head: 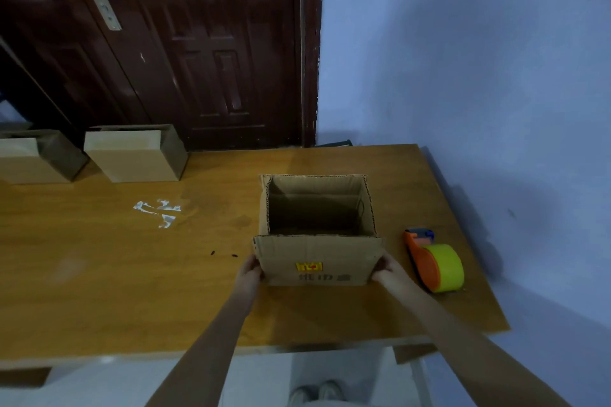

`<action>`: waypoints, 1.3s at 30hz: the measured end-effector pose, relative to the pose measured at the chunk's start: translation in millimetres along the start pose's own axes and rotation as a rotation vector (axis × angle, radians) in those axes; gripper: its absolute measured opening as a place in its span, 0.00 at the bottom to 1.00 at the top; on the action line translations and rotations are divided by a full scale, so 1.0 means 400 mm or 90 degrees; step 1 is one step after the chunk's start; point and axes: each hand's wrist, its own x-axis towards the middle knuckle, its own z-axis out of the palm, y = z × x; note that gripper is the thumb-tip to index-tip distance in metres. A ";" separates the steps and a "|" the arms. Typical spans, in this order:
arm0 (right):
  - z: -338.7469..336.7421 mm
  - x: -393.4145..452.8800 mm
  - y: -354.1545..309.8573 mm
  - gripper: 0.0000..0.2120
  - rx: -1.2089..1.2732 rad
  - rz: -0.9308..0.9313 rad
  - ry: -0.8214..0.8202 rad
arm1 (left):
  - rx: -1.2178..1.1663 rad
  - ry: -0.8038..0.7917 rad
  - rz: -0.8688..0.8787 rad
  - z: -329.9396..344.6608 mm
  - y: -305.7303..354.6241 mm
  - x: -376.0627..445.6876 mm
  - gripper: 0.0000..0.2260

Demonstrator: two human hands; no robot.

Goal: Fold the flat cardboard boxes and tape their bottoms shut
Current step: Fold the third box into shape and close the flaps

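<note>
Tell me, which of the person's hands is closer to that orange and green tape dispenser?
Right. The right hand holds the open box's right side, just beside the tape dispenser; the left hand holds the far side.

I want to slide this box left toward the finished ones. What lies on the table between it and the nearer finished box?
In the head view, only white scraps lie between the open box and the nearer finished box.

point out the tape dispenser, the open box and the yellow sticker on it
tape dispenser (pixel 435 266), head view, on the green tape roll
open box (pixel 330 251), head view, on its near wall
yellow sticker (pixel 308 267), head view, on its middle
</note>
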 end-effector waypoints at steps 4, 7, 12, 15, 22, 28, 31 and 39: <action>-0.018 -0.014 -0.066 0.14 0.138 0.051 0.046 | 0.059 0.019 -0.038 -0.026 0.043 0.029 0.12; -0.040 -0.024 -0.144 0.09 0.212 -0.025 0.047 | 0.090 0.026 0.000 -0.050 0.125 0.030 0.12; -0.096 -0.007 -0.239 0.12 0.154 -0.139 -0.015 | 0.128 -0.098 0.084 -0.075 0.265 0.021 0.16; -0.119 0.000 -0.260 0.33 0.055 -0.119 -0.115 | 0.180 -0.163 0.066 -0.084 0.296 0.017 0.19; -0.107 0.008 -0.265 0.31 -0.020 -0.109 -0.125 | 0.219 -0.151 0.037 -0.069 0.289 0.005 0.23; -0.087 0.017 -0.260 0.33 -0.044 -0.129 -0.078 | 0.296 -0.114 0.050 -0.040 0.277 0.007 0.18; -0.068 0.051 -0.249 0.32 -0.049 -0.109 -0.009 | 0.250 -0.091 0.035 -0.025 0.268 0.018 0.11; -0.076 0.043 -0.227 0.27 -0.049 -0.147 0.037 | 0.270 -0.115 0.077 -0.052 0.265 0.022 0.16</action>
